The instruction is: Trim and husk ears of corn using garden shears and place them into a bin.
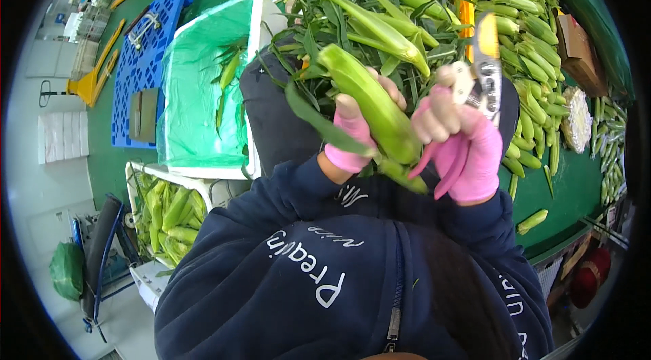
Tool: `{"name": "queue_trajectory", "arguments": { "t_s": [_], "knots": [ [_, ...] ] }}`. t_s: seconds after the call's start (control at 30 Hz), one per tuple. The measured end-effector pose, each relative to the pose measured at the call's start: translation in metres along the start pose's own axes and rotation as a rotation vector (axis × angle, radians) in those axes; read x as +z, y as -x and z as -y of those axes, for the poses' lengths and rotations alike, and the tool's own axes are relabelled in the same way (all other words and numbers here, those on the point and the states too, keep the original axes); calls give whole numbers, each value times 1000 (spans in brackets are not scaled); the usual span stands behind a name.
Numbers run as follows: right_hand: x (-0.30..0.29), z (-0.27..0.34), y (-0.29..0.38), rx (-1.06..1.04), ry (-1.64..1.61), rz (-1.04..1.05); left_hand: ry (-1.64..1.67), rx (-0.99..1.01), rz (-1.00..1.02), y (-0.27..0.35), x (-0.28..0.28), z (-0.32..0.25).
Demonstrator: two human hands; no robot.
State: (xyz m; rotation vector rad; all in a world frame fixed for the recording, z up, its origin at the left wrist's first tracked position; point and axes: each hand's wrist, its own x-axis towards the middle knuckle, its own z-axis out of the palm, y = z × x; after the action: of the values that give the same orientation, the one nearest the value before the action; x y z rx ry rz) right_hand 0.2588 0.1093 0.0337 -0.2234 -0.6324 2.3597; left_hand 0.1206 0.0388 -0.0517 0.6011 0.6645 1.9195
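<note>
My left hand (353,118), in a pink glove with pale fingers, grips a green ear of corn (374,100) still in its husk. The ear slants, its blunt end up and left, its other end down by my right hand. A loose husk leaf (318,118) hangs over my left wrist. My right hand (457,131), gloved alike, is closed around shears (491,78) with a shiny metal blade pointing up and pinkish-red handles below; motion blurs them a little. Beyond both hands stands an orange-rimmed basket (465,4) heaped with corn leaves and husks (335,29).
Left of my knees is a white box (264,19) lined with green plastic, some leaves inside. A white crate (135,177) of corn stands nearer. Piled ears (534,29) cover the floor at right, beside a cardboard box (577,50). A blue pallet (147,60) and yellow pallet jack (84,85) are farther left.
</note>
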Motion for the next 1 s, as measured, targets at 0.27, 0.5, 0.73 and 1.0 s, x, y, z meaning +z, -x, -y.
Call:
{"name": "queue_trajectory", "arguments": {
  "t_s": [0.27, 0.5, 0.73, 1.0],
  "knots": [
    [7, 19, 1, 112, 614, -246, -557, 70, -19, -12, 10, -14],
    [4, 19, -8, 71, 934, -142, -1433, 312, 179, -12, -4, -33],
    [-3, -1, -6, -10, 650, -156, -538, -122, -75, 13, 0, -5],
    [34, 2, -3, -302, 366, -247, 12, -247, 226, -4, 50, -25]
  ]
}}
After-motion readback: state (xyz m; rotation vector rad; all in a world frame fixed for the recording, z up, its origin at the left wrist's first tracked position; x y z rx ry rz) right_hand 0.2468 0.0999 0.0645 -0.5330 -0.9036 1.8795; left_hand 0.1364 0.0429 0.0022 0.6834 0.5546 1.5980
